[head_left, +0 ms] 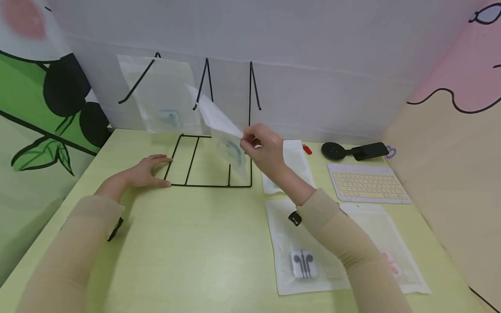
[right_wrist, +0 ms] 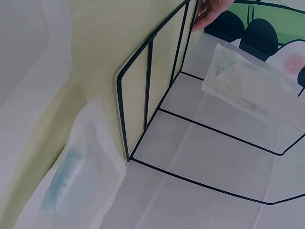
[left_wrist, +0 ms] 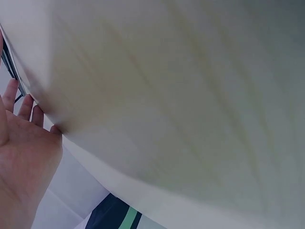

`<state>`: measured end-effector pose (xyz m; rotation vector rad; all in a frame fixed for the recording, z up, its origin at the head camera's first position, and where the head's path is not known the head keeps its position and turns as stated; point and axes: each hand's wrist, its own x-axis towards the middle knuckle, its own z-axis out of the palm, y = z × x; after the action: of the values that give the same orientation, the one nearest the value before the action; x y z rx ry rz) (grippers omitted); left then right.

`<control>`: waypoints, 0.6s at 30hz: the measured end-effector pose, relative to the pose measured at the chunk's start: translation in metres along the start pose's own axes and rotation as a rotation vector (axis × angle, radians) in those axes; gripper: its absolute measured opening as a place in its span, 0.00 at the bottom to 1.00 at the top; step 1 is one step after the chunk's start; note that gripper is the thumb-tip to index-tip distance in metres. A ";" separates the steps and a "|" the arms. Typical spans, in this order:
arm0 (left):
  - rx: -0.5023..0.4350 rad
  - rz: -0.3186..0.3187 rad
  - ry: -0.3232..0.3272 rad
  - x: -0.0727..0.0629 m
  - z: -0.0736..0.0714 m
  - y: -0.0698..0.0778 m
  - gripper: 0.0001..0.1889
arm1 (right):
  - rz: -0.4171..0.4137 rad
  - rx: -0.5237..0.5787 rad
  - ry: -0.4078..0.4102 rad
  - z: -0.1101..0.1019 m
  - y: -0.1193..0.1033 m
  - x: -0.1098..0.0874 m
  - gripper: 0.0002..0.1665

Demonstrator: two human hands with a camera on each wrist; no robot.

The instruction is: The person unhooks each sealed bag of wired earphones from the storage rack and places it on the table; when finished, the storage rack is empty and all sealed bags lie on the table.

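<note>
A black wire rack (head_left: 211, 186) with three hooks stands at the back of the table. My right hand (head_left: 264, 145) pinches the edge of a translucent bag (head_left: 223, 126), tilted in front of the middle hook; a bluish item shows inside it. On the left hook hangs another translucent bag (head_left: 160, 87) with a small bluish item low in it. My left hand (head_left: 146, 171) touches the left side of the rack's base, thumb and fingers spread. The left wrist view shows the left hand (left_wrist: 28, 148) with its fingers extended at the table edge.
Right of the rack lies a pale bag (head_left: 289, 152), with a red item (head_left: 307, 149) beside it. Nearer lies a large bag with boxed earphones (head_left: 304, 264) and a bag holding something pink (head_left: 391, 264). A keyboard (head_left: 369, 182) and a black paddle-shaped item (head_left: 354, 151) lie at the right.
</note>
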<state>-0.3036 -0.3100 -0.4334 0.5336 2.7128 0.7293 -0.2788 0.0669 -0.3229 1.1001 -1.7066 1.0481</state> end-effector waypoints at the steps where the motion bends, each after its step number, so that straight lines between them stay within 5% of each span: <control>1: -0.001 -0.001 -0.001 0.000 0.000 0.000 0.50 | 0.001 -0.003 -0.004 0.000 -0.001 0.000 0.07; 18: -0.013 0.015 -0.003 -0.001 -0.001 -0.001 0.49 | 0.020 0.056 -0.028 -0.010 -0.020 0.001 0.06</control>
<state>-0.3039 -0.3116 -0.4328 0.5517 2.7019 0.7491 -0.2581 0.0704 -0.3144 1.1405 -1.7223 1.1039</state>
